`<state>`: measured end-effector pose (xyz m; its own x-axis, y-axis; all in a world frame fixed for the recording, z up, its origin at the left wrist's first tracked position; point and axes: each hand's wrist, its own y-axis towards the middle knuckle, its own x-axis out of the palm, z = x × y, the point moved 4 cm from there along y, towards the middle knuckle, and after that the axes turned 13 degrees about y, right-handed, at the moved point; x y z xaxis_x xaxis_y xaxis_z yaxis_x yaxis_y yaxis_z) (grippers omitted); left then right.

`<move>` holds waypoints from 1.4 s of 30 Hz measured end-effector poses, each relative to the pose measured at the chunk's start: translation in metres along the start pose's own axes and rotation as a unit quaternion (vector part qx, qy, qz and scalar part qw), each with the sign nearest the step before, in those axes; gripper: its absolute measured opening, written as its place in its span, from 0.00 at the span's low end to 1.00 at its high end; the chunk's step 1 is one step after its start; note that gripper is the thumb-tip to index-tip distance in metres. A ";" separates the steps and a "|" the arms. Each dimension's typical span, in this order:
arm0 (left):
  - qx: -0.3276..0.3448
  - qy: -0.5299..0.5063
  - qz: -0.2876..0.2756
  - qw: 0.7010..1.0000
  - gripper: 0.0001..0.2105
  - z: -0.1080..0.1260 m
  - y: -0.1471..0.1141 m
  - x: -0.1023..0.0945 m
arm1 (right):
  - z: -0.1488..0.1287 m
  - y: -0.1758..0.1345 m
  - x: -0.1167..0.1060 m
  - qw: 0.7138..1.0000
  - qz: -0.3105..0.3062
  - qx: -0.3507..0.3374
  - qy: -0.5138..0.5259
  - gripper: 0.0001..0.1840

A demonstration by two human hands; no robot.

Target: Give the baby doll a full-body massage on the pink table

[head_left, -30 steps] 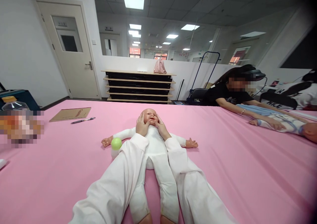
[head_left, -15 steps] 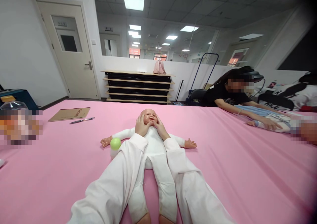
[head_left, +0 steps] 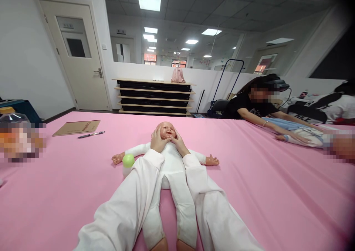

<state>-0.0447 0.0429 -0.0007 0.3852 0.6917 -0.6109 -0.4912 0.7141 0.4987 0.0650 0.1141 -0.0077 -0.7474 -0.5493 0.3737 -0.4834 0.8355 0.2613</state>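
Observation:
A baby doll in a white suit lies on its back on the pink sheet, arms spread and feet toward me. My left hand cups the side of the doll's head, its thumb by the chin. On the opposite cheek rests my right hand, its thumb also near the chin. Both hands press around the face, which shows between them. Beside my left sleeve stands a small bottle with a green cap, partly covered by the sleeve.
At the left lie a brown notebook and a pen, with a yellow-capped bottle at the edge. At right, a person in black leans over another doll. The pink sheet has folds on the right.
My hands remain around the doll's head with hardly any movement. The whole view shifts slightly. The other person's hand on the second doll has shifted a little.

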 end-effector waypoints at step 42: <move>0.010 -0.008 -0.011 1.000 0.24 -0.006 0.004 0.005 | -0.002 -0.002 0.000 0.998 0.014 0.031 0.046 0.40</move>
<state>-0.0494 0.0485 -0.0047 0.4077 0.6776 -0.6121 -0.4668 0.7307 0.4981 0.0662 0.1123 -0.0066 -0.7171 -0.5227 0.4609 -0.4925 0.8481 0.1955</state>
